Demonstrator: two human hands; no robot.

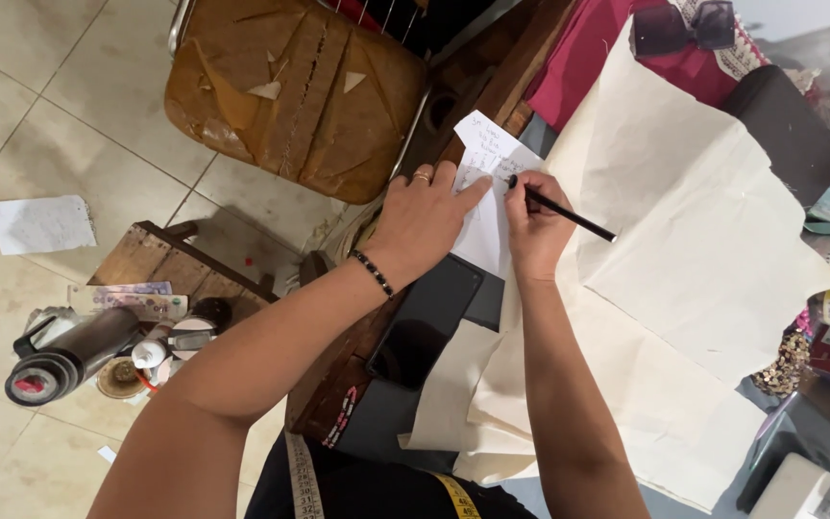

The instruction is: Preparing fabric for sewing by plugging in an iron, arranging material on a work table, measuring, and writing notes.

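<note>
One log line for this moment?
left hand: flat on white paper | right hand: writing, black pencil | cream fabric underneath

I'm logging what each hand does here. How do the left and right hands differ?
The left hand lies flat, fingers spread, pressing on the white note; the right hand is curled around a black pen with its tip on that note. The left hand wears a ring and a beaded bracelet at the wrist; the right hand shows neither. Both are bare and rest on the same note, close together.
</note>
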